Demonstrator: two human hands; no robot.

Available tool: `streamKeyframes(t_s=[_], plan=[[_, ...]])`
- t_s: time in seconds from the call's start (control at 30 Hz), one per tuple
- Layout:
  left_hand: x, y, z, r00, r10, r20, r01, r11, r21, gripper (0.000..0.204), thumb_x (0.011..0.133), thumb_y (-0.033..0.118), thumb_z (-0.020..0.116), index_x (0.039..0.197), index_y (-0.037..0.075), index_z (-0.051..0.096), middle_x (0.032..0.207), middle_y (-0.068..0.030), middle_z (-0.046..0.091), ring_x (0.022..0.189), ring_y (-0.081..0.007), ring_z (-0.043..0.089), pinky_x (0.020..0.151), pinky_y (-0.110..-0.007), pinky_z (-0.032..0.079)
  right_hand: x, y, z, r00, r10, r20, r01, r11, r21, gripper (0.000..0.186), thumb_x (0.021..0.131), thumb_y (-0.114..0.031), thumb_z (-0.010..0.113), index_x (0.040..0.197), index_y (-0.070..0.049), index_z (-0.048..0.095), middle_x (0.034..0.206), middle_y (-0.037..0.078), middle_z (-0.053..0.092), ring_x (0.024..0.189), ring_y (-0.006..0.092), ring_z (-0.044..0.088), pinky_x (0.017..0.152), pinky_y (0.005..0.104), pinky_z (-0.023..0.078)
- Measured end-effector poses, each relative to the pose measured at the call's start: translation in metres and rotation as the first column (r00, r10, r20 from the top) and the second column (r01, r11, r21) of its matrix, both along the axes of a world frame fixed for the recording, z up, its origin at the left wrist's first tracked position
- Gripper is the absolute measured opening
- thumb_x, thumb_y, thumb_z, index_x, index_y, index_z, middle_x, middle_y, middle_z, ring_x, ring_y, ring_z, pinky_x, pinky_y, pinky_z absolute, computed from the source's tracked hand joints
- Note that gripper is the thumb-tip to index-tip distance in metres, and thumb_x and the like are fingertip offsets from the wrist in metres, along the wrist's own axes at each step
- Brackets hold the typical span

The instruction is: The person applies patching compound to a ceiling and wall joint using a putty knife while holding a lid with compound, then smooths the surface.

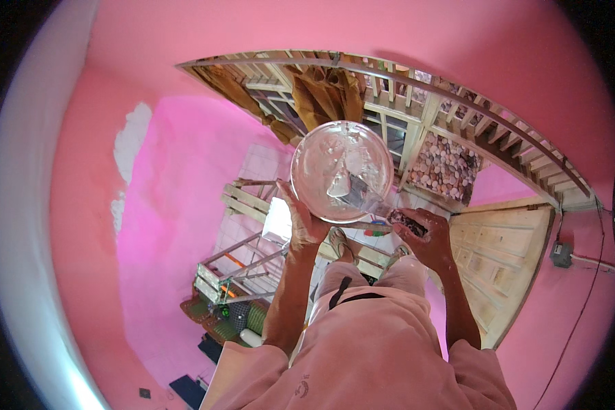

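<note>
My left hand (303,217) supports a round, light-coloured bowl (298,179) from its lower left side, fingers curled under and along the rim. Wet whitish putty (338,179) smears the bowl's inside, with a thicker lump near the middle. In my right hand (427,239) is a putty knife (374,205), gripped by its dark, stained handle. The knife's blade reaches over the near right rim into the bowl and touches or nearly touches the putty lump. My left fingers are partly hidden beneath the bowl.
My feet (342,242) stand on a wooden plank (372,263) above the tiled floor. A metal trestle (215,280) stands left, near a green cushioned seat (256,320). A wooden door (499,253) is at right. Bare white patches (131,143) mark the pink wall; brown curtains (328,96) hang ahead.
</note>
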State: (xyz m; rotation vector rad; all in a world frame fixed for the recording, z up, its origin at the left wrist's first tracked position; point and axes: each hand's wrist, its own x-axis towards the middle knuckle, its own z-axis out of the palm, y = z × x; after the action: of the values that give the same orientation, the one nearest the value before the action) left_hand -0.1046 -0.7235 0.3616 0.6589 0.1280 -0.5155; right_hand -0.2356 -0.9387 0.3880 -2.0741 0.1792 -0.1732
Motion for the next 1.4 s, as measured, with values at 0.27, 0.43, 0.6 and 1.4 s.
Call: streamKeyframes(t_s=[0.27,0.43,0.6,1.4], plan=[[0.002,-0.007,0.015,0.999,-0.01,0.034,0.009,1.0,0.022,0.082,0.082,0.072,0.03,0.141,0.015,0.025,0.143,-0.0077,0.031,0.13,-0.0287,0.031,0.107,-0.048,0.025,-0.015,-0.023,0.034,0.997,-0.063,-0.047,0.064,0.998,0.024,0.038,0.077,-0.025,0.067,0.105,0.0,0.063,0.098,0.017,0.065,0.089,0.0283,0.064,0.079,0.0334,0.049],[0.001,-0.013,0.011,0.996,-0.001,0.089,-0.005,0.998,0.07,0.081,0.084,0.07,0.029,0.141,0.014,0.025,0.143,-0.0084,0.031,0.129,-0.0283,0.032,0.107,-0.046,0.026,-0.014,-0.029,0.031,0.999,0.013,-0.048,-0.022,0.979,-0.2,0.037,0.077,-0.026,0.066,0.105,-0.002,0.064,0.099,0.018,0.065,0.09,0.0313,0.063,0.079,0.0355,0.049],[0.0,-0.012,-0.002,0.997,-0.055,0.057,0.051,0.996,0.07,0.077,0.086,0.067,0.031,0.141,0.014,0.025,0.142,-0.009,0.032,0.129,-0.0286,0.033,0.106,-0.049,0.027,-0.004,-0.015,0.015,0.986,0.018,-0.166,-0.021,1.0,-0.015,0.037,0.078,-0.024,0.068,0.106,0.0,0.063,0.101,0.018,0.064,0.093,0.0277,0.063,0.084,0.0325,0.046],[0.011,-0.01,-0.029,0.984,-0.165,-0.059,0.166,0.986,0.003,0.078,0.086,0.061,0.04,0.142,0.011,0.02,0.141,-0.011,0.031,0.127,-0.0324,0.034,0.102,-0.052,0.032,-0.008,0.021,-0.049,0.988,-0.101,-0.12,0.128,0.961,0.244,0.031,0.077,-0.025,0.067,0.099,-0.003,0.065,0.089,0.013,0.066,0.076,0.023,0.064,0.072,0.033,0.049]])
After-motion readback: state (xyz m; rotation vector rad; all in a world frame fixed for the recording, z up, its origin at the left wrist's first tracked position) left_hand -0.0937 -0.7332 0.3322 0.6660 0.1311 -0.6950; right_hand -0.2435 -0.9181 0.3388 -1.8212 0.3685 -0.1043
